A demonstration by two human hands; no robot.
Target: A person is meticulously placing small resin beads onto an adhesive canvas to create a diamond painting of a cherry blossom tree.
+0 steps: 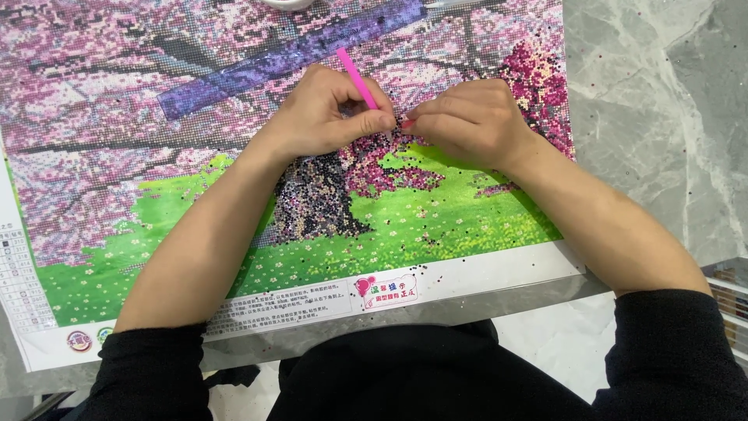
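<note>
A large bead-mosaic canvas (156,195) with pink blossom trees, a purple band and green grass lies flat before me. My left hand (327,113) grips a pink applicator pen (356,76), its tip down on the canvas near a dark pink tree. My right hand (467,121) is curled with its fingertips pinched right beside the pen tip, touching the canvas. Whether those fingers hold a bead is too small to tell. Both hands meet over the tree's crown, above a dark beaded trunk (315,199).
The canvas rests on a grey marble-patterned table (662,117). A white border strip (312,300) with printed labels and a colour chart runs along the near and left edges. Loose beads lie scattered near the lower right. A white dish edge (288,4) shows at the top.
</note>
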